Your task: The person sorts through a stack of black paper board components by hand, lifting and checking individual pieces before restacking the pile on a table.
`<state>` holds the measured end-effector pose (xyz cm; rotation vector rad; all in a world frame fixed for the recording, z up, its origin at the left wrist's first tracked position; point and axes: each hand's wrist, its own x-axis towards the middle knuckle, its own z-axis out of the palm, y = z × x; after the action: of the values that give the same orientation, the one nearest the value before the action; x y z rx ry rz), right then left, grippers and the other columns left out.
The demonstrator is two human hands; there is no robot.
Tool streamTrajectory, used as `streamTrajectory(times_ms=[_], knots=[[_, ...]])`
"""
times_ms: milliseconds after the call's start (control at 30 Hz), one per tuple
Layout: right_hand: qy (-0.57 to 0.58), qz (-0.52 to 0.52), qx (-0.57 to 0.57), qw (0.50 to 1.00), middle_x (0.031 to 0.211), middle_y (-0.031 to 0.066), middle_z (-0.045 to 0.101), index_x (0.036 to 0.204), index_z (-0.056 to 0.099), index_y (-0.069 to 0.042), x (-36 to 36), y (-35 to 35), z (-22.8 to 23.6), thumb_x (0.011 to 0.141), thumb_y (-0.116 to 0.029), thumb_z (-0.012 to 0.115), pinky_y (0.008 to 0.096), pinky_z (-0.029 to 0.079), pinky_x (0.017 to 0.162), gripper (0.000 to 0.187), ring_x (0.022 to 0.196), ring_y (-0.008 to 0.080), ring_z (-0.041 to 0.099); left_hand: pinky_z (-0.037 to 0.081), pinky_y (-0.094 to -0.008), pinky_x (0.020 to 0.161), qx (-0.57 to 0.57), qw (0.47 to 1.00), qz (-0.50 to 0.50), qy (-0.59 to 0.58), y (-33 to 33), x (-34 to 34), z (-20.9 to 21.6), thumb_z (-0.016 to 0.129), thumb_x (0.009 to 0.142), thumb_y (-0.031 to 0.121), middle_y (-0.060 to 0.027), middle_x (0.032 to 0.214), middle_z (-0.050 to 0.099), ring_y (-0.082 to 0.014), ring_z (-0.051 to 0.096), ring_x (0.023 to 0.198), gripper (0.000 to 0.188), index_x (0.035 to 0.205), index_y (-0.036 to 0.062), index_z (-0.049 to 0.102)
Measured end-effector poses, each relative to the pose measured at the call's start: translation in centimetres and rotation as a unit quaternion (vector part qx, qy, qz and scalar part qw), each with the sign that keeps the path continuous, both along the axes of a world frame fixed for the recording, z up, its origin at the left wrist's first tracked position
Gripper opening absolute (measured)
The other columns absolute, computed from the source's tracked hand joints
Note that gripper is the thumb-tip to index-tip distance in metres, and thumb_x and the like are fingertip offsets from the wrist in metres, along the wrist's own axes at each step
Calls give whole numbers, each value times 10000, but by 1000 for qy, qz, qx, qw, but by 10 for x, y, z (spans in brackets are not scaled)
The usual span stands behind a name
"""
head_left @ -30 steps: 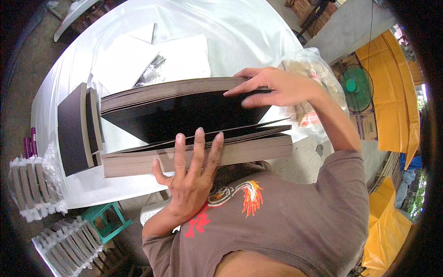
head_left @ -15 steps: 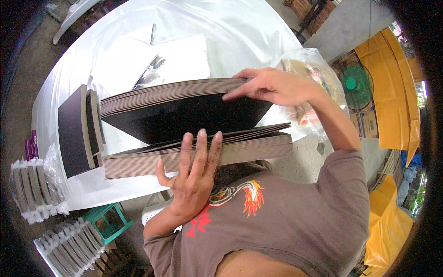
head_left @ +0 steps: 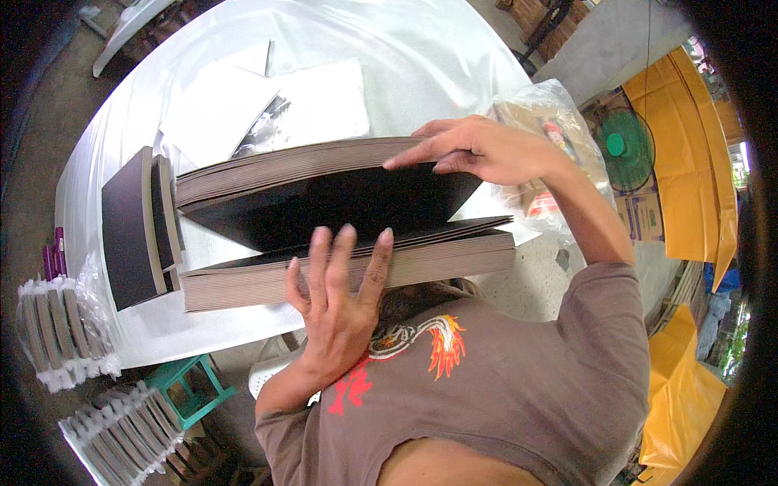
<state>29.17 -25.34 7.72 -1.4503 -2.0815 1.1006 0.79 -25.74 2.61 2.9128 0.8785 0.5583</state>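
Note:
Two thick stacks of black-faced, grey-edged boards lie on the white-covered table in front of me. The far stack (head_left: 324,194) leans tilted, its black face toward me. My right hand (head_left: 478,150) grips its upper edge near the right end, one finger lying along the front face and another reaching behind the edge. My left hand (head_left: 336,300) lies over the front edge of the near stack (head_left: 235,289), fingers stretched and spread, the tips at its top. The uppermost boards of the near stack are slightly parted. Whether the two stacks join is hidden.
Left of the stacks stand more black boards (head_left: 130,235). White sheets (head_left: 219,105) lie at the back of the table, and a plastic-wrapped bundle (head_left: 567,121) at its right. Plastic-wrapped stacks (head_left: 121,429) and a green stool (head_left: 190,389) are at lower left; a green fan (head_left: 620,146) stands right.
My left hand's fingers have shifted slightly left and spread differently along the near stack. My right hand's front finger has slid a little left on the far stack.

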Motion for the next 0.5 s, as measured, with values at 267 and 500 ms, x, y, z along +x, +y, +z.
streamTrajectory(times_ms=[267, 500], knots=[[-86, -2, 68, 994, 1148, 209, 545, 1173, 607, -140, -7, -7, 1, 727, -298, 696, 377, 433, 893, 481, 1037, 351, 551, 173, -472, 913, 103, 993, -2, 53, -4, -5, 5, 457, 863, 175, 51, 1311, 476, -140, 443, 1236, 471, 1325, 267, 479], [-90, 20, 44, 995, 1169, 206, 522, 1213, 573, -114, -5, -7, 7, 498, -426, 817, 377, 422, 909, 817, 1072, 343, 526, 115, -531, 963, 99, 993, 20, 62, -3, -3, 4, 462, 890, 255, 24, 1434, 370, -324, 353, 1293, 450, 1331, 345, 450]])
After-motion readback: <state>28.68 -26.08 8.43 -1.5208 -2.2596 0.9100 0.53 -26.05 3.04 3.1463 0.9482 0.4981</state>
